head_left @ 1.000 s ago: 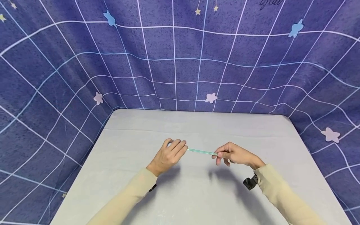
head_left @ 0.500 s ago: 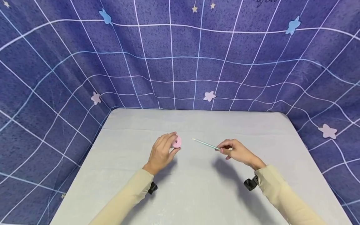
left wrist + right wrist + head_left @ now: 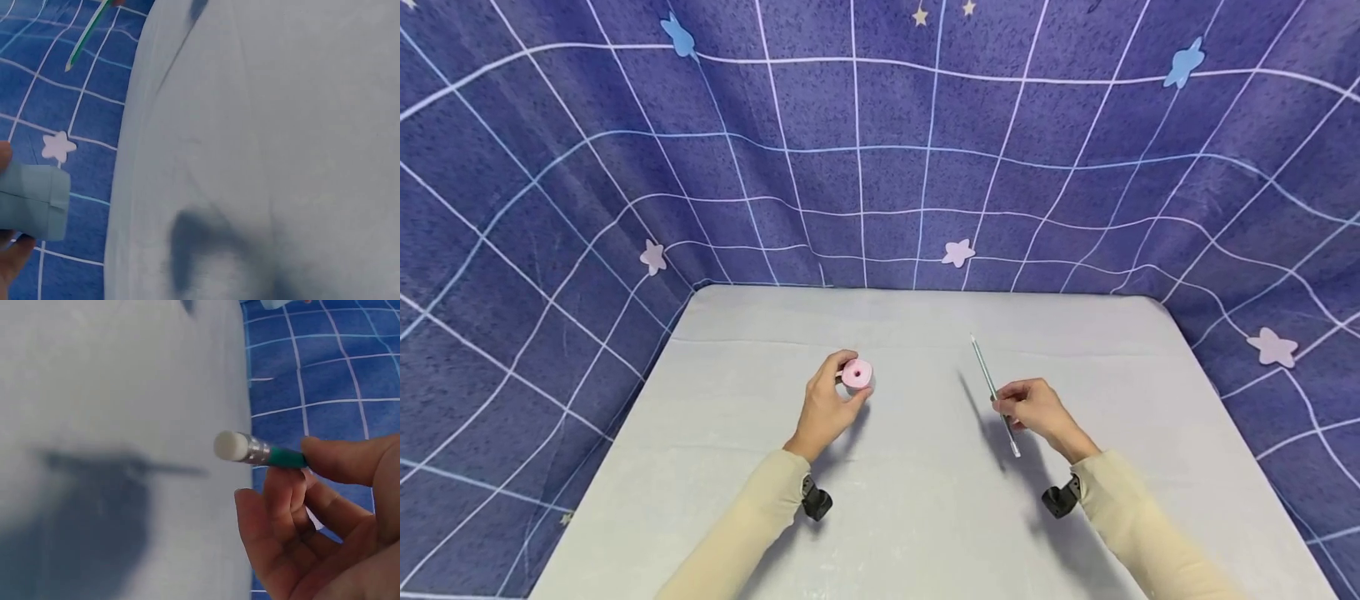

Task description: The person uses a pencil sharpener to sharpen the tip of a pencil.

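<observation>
In the head view my left hand [image 3: 824,410] grips a pencil sharpener [image 3: 866,372] between thumb and fingers, its pink face with a dark round hole turned up. From the left wrist the sharpener [image 3: 37,203] appears as a blue-grey block, partly cut off by the frame edge. A green pencil [image 3: 982,364] is pinched by my right hand [image 3: 1036,408], its sharpened tip pointing away. The right wrist view shows the pencil's white eraser [image 3: 230,446] and metal ferrule beyond the thumb. Pencil and sharpener are apart, both above the table.
A pale cloth-covered table [image 3: 910,508] lies beneath both hands, carrying their shadows. Behind and beside it hangs a blue-purple curtain [image 3: 895,183] with grid lines and stars. Black wrist cameras [image 3: 1062,498] hang below both sleeves.
The pencil, earlier between the hands, has come away from the sharpener and swung from sideways to pointing away. The left hand has turned, bringing the sharpener's pink holed face upward.
</observation>
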`<state>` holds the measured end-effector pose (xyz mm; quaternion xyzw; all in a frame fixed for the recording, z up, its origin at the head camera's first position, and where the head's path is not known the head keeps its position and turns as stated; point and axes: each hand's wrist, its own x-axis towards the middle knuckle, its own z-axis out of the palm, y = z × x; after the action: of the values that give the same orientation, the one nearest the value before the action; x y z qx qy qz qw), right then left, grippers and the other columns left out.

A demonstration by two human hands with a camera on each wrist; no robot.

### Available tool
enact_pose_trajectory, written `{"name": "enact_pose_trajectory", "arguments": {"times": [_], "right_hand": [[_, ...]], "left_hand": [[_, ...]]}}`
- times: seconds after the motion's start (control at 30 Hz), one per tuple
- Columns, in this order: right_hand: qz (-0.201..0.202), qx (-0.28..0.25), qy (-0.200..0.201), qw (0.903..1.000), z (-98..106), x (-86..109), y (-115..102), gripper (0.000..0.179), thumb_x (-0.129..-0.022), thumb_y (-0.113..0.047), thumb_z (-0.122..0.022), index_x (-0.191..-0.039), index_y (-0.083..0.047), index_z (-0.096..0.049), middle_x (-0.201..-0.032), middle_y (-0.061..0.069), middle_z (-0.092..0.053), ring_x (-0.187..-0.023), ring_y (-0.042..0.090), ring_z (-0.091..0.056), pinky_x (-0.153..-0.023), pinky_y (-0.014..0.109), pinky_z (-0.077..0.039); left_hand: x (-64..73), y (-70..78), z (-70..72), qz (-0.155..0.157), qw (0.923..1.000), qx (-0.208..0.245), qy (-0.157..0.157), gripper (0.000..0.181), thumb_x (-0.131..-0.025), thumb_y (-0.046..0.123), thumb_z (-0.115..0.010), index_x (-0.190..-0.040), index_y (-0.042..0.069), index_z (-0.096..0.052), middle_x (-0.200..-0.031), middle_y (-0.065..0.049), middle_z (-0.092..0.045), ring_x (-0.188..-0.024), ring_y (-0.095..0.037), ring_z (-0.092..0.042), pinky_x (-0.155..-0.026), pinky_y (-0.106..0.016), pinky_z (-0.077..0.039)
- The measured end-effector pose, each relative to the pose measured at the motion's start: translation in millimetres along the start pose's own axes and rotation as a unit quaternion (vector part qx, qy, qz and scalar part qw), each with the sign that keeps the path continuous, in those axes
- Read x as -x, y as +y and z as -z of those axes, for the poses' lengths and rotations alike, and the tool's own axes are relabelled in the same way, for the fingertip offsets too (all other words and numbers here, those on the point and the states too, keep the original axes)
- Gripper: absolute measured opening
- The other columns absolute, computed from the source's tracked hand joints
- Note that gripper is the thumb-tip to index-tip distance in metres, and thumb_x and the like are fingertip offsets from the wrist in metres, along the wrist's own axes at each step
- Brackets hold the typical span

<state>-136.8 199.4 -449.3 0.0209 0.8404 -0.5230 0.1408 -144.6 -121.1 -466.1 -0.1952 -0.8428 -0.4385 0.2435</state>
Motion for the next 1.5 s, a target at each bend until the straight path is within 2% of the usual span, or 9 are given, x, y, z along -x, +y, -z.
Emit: {"name": "enact_pose_trajectory", "arguments": {"times": [0.2,0.33,0.43,0.73,1.13,1.23,1.5], "right_hand": [[-0.026,-0.001,0.033,0.9991,-9,-4.1,18,0.024,-0.083,-0.005,-0.066,-0.099,0.013,-0.063,-0.076,0.008,-0.068,-0.056,0.009,-0.058,-0.058,0.026,-0.055],[-0.030,0.011,0.053,0.9981,-13,-5.4,28,0.022,-0.082,-0.005,-0.067,-0.095,0.012,-0.064,-0.073,0.009,-0.068,-0.055,0.009,-0.059,-0.056,0.026,-0.055],[-0.033,0.039,0.068,0.9963,-17,-4.4,36,0.018,-0.081,-0.005,-0.067,-0.091,0.010,-0.066,-0.071,0.009,-0.068,-0.054,0.009,-0.059,-0.055,0.026,-0.055],[-0.027,0.146,0.110,0.9828,-31,-0.2,53,0.013,-0.078,-0.008,-0.070,-0.081,0.003,-0.065,-0.069,0.008,-0.065,-0.053,0.011,-0.055,-0.050,0.024,-0.046],[-0.007,0.208,0.120,0.9707,-41,4.3,54,0.017,-0.076,-0.009,-0.071,-0.084,0.003,-0.061,-0.070,0.008,-0.060,-0.060,0.017,-0.053,-0.053,0.027,-0.041],[-0.007,0.215,0.122,0.9690,-42,4.1,54,0.018,-0.077,-0.009,-0.070,-0.086,0.002,-0.060,-0.071,0.009,-0.060,-0.061,0.018,-0.054,-0.054,0.028,-0.042],[0.002,0.220,0.126,0.9674,-45,2.7,57,0.019,-0.078,-0.009,-0.070,-0.088,0.002,-0.058,-0.072,0.009,-0.060,-0.061,0.019,-0.054,-0.055,0.031,-0.044]], "left_hand": [[7.5,-8.9,-7.6,0.044,0.9981,-0.001,-0.043,0.055,-0.069,-0.001,-0.080,-0.118,-0.003,-0.055,-0.112,-0.017,-0.063,-0.096,-0.030,-0.065,-0.080,-0.042,-0.053],[13.5,-12.8,-12.8,0.062,0.9963,-0.010,-0.059,0.053,-0.069,-0.002,-0.079,-0.116,-0.001,-0.055,-0.112,-0.017,-0.062,-0.100,-0.031,-0.063,-0.084,-0.044,-0.051],[17.2,-15.1,-16.4,0.074,0.9947,-0.013,-0.071,0.052,-0.068,-0.002,-0.080,-0.115,0.000,-0.056,-0.112,-0.017,-0.060,-0.105,-0.031,-0.060,-0.091,-0.045,-0.049],[22.1,-23.1,-23.4,0.086,0.9895,-0.046,-0.106,0.052,-0.071,-0.001,-0.076,-0.118,0.001,-0.053,-0.115,-0.016,-0.059,-0.108,-0.031,-0.059,-0.094,-0.045,-0.047],[31.5,-28.4,-25.4,0.105,0.9863,-0.059,-0.112,0.052,-0.072,0.000,-0.076,-0.119,0.001,-0.053,-0.115,-0.017,-0.058,-0.109,-0.032,-0.058,-0.095,-0.044,-0.046],[32.5,-28.2,-25.6,0.117,0.9846,-0.065,-0.113,0.052,-0.072,0.001,-0.076,-0.119,0.001,-0.053,-0.115,-0.016,-0.058,-0.109,-0.031,-0.057,-0.096,-0.044,-0.046],[31.5,-28.9,-24.6,0.122,0.9827,-0.075,-0.117,0.052,-0.072,0.004,-0.078,-0.118,0.001,-0.052,-0.115,-0.017,-0.057,-0.109,-0.031,-0.057,-0.097,-0.044,-0.045]]}}
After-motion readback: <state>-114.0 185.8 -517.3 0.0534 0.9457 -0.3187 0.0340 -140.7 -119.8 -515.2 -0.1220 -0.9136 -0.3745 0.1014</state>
